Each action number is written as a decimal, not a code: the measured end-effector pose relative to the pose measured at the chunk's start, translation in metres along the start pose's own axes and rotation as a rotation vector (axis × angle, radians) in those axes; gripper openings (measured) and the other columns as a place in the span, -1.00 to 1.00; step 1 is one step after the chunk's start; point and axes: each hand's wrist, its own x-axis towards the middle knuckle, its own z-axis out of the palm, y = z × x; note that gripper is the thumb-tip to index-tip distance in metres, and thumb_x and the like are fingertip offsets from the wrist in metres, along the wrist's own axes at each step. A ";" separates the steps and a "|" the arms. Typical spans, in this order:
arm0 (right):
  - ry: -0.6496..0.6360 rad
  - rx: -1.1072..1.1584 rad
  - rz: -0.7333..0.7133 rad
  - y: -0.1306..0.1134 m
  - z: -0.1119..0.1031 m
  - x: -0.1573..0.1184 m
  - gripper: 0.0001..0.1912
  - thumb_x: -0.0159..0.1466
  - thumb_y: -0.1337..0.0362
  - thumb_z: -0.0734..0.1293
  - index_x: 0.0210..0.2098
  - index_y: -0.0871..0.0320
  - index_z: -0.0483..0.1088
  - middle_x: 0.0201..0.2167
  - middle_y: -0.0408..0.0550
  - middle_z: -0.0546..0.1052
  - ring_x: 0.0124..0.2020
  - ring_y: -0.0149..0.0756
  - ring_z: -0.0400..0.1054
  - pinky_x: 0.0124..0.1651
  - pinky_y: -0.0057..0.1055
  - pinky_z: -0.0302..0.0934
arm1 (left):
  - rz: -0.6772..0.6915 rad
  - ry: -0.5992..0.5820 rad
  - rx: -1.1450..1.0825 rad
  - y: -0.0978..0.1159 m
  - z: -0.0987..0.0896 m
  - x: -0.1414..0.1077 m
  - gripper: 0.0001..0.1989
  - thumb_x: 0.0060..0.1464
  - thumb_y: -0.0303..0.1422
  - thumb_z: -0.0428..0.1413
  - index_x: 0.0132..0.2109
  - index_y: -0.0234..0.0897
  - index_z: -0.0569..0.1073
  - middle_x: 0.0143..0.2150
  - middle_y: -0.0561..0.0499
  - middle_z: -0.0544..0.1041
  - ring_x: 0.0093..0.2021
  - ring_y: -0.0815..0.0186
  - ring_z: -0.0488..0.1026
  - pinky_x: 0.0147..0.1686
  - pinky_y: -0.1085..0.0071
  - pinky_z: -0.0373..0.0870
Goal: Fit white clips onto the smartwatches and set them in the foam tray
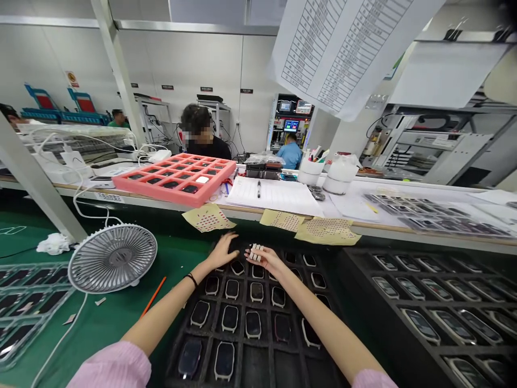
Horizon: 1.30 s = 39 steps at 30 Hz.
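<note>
- Nearest the camera: pink sleeves (109,372), both forearms reaching forward.
- Green bench (121,315): broad work surface; a white-topped ledge (383,225) runs across behind it.
- Black foam tray (254,366): beneath and between the forearms, divided into pockets.
- Second black tray (388,312): to the right of the first, with more units in its pockets.
- Red foam tray (161,196): on the ledge, left of middle; dark pieces in its compartments.
- Fan (117,258): on the bench, left of the left forearm.
- Left hand (218,253): at the far left of the near tray, fingers spread, nothing seen gripped. Contact with the unit below: cannot tell.
- Right hand (269,260): fingertips pinching a small cluster above the tray's far rows.
- Watch units (253,324): seated singly in the near tray's pockets, most with pale frames around dark faces.
- Pale pieces (256,252): the pinched cluster, just right of the left hand; kind too small to tell. Judged step: handling these at the far rows. Next move likely calls for a steady right pinch while left fingers position a unit or separate one piece.
</note>
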 end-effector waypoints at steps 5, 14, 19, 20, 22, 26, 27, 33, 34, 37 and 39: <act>-0.010 -0.069 -0.047 -0.004 -0.008 0.000 -0.65 -0.01 0.14 0.51 -0.33 0.24 0.47 -0.38 0.03 0.60 -0.33 -0.20 0.52 -0.17 -0.22 0.45 | 0.189 -0.234 -0.111 0.034 0.018 0.016 -0.33 -0.04 -0.35 0.23 0.23 -0.21 0.24 0.21 -0.13 0.34 0.17 0.17 0.32 0.12 0.27 0.27; 0.248 -0.525 -0.199 -0.016 -0.038 -0.002 -0.56 0.15 -0.13 0.28 -0.42 0.16 0.42 -0.46 0.01 0.53 -0.43 -0.12 0.46 -0.31 -0.11 0.40 | 0.150 -0.217 -0.021 0.033 0.041 0.041 -0.54 -0.10 -0.45 0.25 0.02 -0.23 0.48 -0.02 -0.09 0.55 -0.02 0.14 0.48 0.04 0.28 0.32; 0.387 -0.866 -0.335 -0.018 -0.055 0.008 -0.67 0.18 0.01 0.28 -0.50 0.12 0.45 -0.39 0.03 0.54 -0.10 -0.02 0.40 0.05 -0.15 0.20 | 0.151 -0.245 0.071 0.029 0.042 0.046 -0.50 -0.13 -0.38 0.30 0.03 -0.22 0.48 0.02 -0.12 0.53 0.05 0.12 0.42 0.07 0.27 0.27; 0.390 -0.925 -0.346 -0.016 -0.056 0.010 -0.71 0.19 0.06 0.27 -0.43 0.13 0.48 -0.34 0.03 0.55 -0.07 -0.02 0.38 0.07 -0.16 0.17 | 0.150 -0.246 0.089 0.027 0.038 0.046 -0.49 -0.11 -0.35 0.30 0.05 -0.21 0.47 0.03 -0.12 0.52 0.05 0.12 0.41 0.08 0.27 0.26; 0.387 -1.038 -0.359 -0.011 -0.056 0.010 -0.73 0.21 0.17 0.26 -0.22 0.16 0.50 -0.23 0.07 0.54 -0.03 -0.02 0.36 0.10 -0.14 0.14 | 0.135 -0.244 0.128 0.021 0.027 0.044 -0.49 -0.07 -0.30 0.28 0.08 -0.17 0.45 0.05 -0.13 0.49 0.07 0.10 0.39 0.09 0.23 0.23; 0.355 -1.245 -0.402 -0.003 -0.051 0.001 -0.58 0.25 0.27 0.18 0.06 0.26 0.37 0.06 0.26 0.39 0.16 0.07 0.18 0.20 0.01 -0.03 | 0.094 -0.266 0.195 0.004 0.005 0.027 -0.56 0.03 -0.26 0.19 0.10 -0.05 0.43 0.10 -0.11 0.45 0.14 0.06 0.32 0.19 0.10 0.04; 0.329 -1.288 -0.418 -0.001 -0.050 -0.003 -0.55 0.27 0.26 0.17 0.11 0.25 0.34 0.13 0.27 0.33 0.21 0.06 0.12 0.22 0.04 -0.08 | 0.087 -0.282 0.208 0.000 0.002 0.021 -0.56 0.07 -0.25 0.16 0.12 -0.02 0.41 0.14 -0.09 0.43 0.18 0.07 0.28 0.22 0.09 -0.01; 0.070 -1.465 -0.436 0.011 -0.038 -0.022 -0.45 0.31 0.10 0.14 0.21 0.25 0.22 0.30 0.17 0.16 0.34 -0.10 -0.06 0.34 -0.06 -0.30 | 0.021 -0.355 0.311 -0.008 0.014 0.000 -0.57 0.24 -0.24 -0.07 0.24 -0.03 0.24 0.33 -0.06 0.19 0.35 0.15 0.02 0.28 0.02 -0.24; 0.047 -1.483 -0.425 0.013 -0.037 -0.024 -0.42 0.32 0.08 0.13 0.22 0.29 0.20 0.31 0.20 0.12 0.35 -0.09 -0.08 0.35 -0.07 -0.31 | 0.011 -0.348 0.320 -0.008 0.016 0.000 -0.57 0.24 -0.26 -0.09 0.24 -0.06 0.25 0.33 -0.08 0.18 0.35 0.15 0.00 0.27 -0.01 -0.25; 0.005 -1.524 -0.391 0.015 -0.034 -0.036 -0.39 0.34 0.03 0.09 0.25 0.30 0.15 0.33 0.20 0.06 0.36 -0.06 -0.13 0.34 -0.05 -0.28 | -0.024 -0.314 0.343 -0.008 0.019 0.005 -0.59 0.22 -0.29 -0.08 0.20 -0.08 0.29 0.32 -0.11 0.19 0.35 0.11 -0.01 0.25 -0.04 -0.18; -0.039 -1.545 -0.382 0.019 -0.032 -0.050 -0.39 0.34 0.01 0.09 0.26 0.24 0.15 0.34 0.16 0.06 0.36 -0.07 -0.16 0.34 -0.04 -0.23 | -0.041 -0.288 0.350 -0.005 0.018 0.012 -0.59 0.17 -0.31 -0.03 0.17 -0.09 0.33 0.29 -0.13 0.24 0.34 0.07 0.02 0.22 -0.06 -0.08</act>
